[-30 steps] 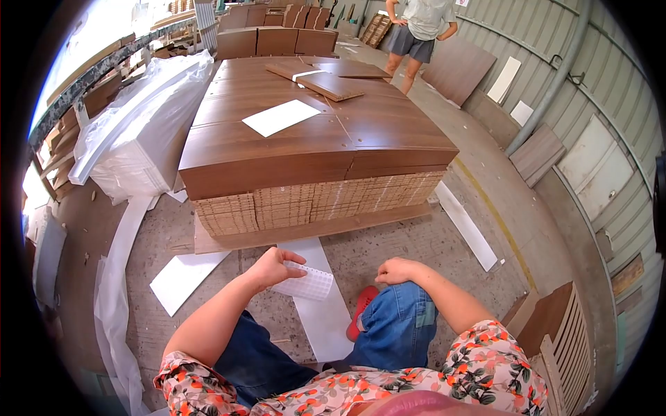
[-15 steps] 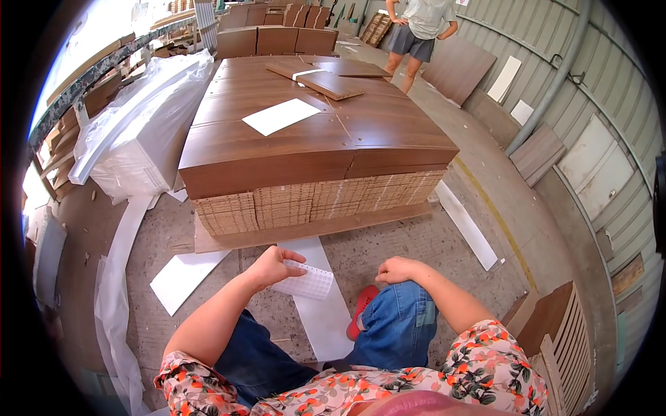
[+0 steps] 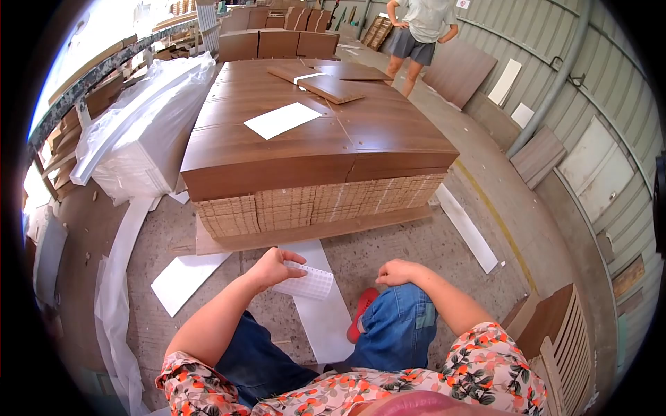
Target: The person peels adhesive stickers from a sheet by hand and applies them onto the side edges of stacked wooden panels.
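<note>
Between the thumb and fingers of my left hand (image 3: 276, 269) is a curling white sheet of small stickers (image 3: 312, 283) marked in a grid. My right hand (image 3: 397, 271) rests by my bent right knee, its fingers drawn together; anything inside them is too small or hidden to see. In front of both hands stands a large stack of brown wood-look panels (image 3: 270, 156), with the edges of many thin boards showing below. On its top lie a white sheet (image 3: 283, 120) and a brown board (image 3: 326, 87) with a white band around it.
White strips (image 3: 326, 329) and a white panel (image 3: 186, 281) lie on the concrete floor. A plastic-wrapped stack (image 3: 135, 149) is at left. Another person (image 3: 416, 35) stands beyond the panels, near the metal wall. Slatted wood (image 3: 565, 333) leans at lower right.
The view has tilted very slightly, so the panel stack sits a little lower. Both hands keep their places, and the sticker sheet stays in my left hand.
</note>
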`<state>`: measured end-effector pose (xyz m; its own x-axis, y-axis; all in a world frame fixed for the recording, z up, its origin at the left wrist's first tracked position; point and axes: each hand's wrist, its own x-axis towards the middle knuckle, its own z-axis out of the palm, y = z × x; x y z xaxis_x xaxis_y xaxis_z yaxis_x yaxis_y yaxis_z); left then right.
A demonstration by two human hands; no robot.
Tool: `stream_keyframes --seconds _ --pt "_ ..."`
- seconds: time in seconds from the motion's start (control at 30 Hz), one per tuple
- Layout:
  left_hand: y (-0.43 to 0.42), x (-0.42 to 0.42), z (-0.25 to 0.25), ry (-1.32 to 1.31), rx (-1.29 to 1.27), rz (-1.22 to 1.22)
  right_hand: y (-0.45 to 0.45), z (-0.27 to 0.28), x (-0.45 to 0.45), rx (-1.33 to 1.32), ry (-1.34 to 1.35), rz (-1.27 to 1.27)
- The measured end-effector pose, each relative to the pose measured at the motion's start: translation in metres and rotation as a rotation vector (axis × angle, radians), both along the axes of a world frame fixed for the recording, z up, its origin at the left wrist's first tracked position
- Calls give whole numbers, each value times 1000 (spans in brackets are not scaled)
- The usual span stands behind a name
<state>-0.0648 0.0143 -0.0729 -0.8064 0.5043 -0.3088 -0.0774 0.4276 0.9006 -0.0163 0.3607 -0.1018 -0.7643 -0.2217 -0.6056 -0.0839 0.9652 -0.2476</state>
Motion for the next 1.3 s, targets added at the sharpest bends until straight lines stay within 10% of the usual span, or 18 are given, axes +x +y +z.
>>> stream_keyframes --seconds 0.33,0.53,0.77,1.3 --pt "-4 -8 -3 110 231 260 -7 10 -11 -203 342 63" --pt "-18 -1 9 -61 369 369 -104 70 -37 -758 569 -20" --pt "-27 3 15 -45 301 365 -172 69 -68 -749 767 407" --pt "-58 20 12 -196 226 409 -218 40 -67 -772 725 500"
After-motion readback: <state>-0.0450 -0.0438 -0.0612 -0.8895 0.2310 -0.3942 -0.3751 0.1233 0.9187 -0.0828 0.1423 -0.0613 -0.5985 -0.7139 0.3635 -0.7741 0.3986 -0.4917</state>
